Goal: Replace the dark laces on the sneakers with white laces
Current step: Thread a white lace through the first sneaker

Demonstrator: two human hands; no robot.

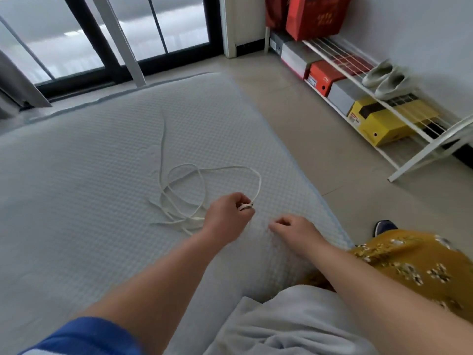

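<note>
Where the head camera looks down, a bed with a pale, bumpy cover fills most of the view, and the white laces lie on it in a loose, tangled heap. The left hand is curled and pinches a bunch of the white laces between its thumb and fingers. Most of the heap lies just to the left of that hand, and one big loop bends round above it and comes back down to the pinch. One long end runs far up the bed, away from the person. The right hand sits just beside the left hand, a little nearer the edge of the bed. Its fingers are loosely curled and rest on the cover, and it holds nothing. It does not touch the laces. A blue sleeve shows at the bottom, and a grey cloth lies near the person. A yellow flowery skirt shows on the right, with the toe of a dark blue shoe peeking out on the floor. Against the wall stands a white shoe rack with a pale pair of shoes on top and boxes under it. A glass door with dark frames is behind the bed.
</note>
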